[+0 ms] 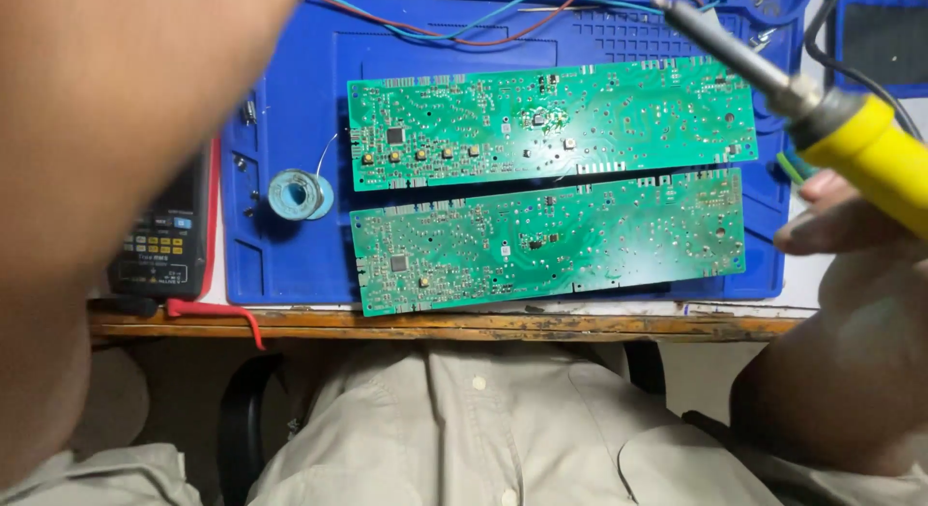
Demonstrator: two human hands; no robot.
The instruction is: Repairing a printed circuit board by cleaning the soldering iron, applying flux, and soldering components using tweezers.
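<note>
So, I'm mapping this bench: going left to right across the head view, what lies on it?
Multimeter → solder spool → two green circuit boards → yellow-handled soldering iron in the right hand.

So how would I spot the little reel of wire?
Find the blue mat on the wooden bench. The reel lies on it, left of the two green boards. It is the only round thing there, a pale blue ring.

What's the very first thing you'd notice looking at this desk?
Two long green circuit boards, the upper board and the lower board, lie side by side on a bright blue mat in the middle. At the right, the right hand holds a soldering iron with a yellow handle above them. A small solder spool sits left of the boards.
</note>
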